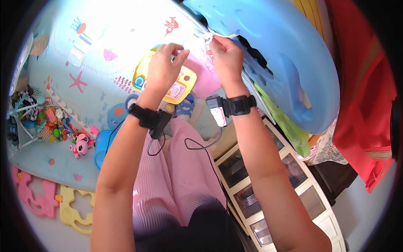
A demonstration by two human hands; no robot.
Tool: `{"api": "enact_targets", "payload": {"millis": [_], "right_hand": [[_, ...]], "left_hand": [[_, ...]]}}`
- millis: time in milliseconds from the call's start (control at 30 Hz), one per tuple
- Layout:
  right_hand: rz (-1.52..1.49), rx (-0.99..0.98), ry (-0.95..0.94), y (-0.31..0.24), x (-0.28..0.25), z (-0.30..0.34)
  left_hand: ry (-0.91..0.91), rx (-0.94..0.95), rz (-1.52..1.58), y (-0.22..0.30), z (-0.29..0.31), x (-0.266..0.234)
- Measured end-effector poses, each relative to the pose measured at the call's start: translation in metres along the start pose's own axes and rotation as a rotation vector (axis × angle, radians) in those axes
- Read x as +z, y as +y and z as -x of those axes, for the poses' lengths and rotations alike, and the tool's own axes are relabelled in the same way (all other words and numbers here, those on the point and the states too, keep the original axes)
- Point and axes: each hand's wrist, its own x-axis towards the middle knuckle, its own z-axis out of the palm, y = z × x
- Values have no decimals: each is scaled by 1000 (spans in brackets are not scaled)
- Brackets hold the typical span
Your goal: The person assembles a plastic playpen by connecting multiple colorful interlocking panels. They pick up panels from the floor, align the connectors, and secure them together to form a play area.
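My right hand (pixel 228 56) is closed, its fingertips pinching a white cord (pixel 208 37) beside the large blue plastic piece (pixel 289 54). The cord looks looped there, and a thin white length runs right along the blue edge. My left hand (pixel 161 69) hovers over a yellow tray (pixel 189 86), fingers bent and thumb apart, nothing visible between them. Small items, among them a teal round one (pixel 139 82), sit in the tray, partly hidden by my hand. Between my hands lies a flat pink sheet or bag (pixel 202 73); which of these I cannot tell.
A pale blue play mat (pixel 96 42) with sea pictures spreads left. Mixed small toys (pixel 54 122), a pink toy animal (pixel 81 145) and a blue bucket (pixel 101 149) are there. A drawer unit (pixel 247 185) stands right of my legs, with red cloth (pixel 361 96) at the far right.
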Motion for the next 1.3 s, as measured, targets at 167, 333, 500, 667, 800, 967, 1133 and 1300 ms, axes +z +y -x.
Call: {"api": "enact_targets", "payload": {"millis": [167,333,500,667,800,967,1133,1300], "right_hand": [[-282,-8,31,22,20,-6],[-650,412,-68,-11,-10,-23],[-259,489,-186,-35,-28,-34],[156,122,-182,-19,-26,-28],[169,107,-120,-3,-25,-21],[226,99,-116,-2,-21,-20],[203,59,-74,-1,-17,-17],[169,0,-84,14,-22,-18]], "left_hand": [[30,202,57,26,-53,25],[-223,-104,532,31,-71,24],[-154,-316,800,36,-64,37],[50,-335,595,49,-21,55],[-8,-367,816,41,-4,60],[61,-355,607,31,-30,46],[-88,-309,493,31,-48,45],[-177,-108,240,31,-56,39]]}}
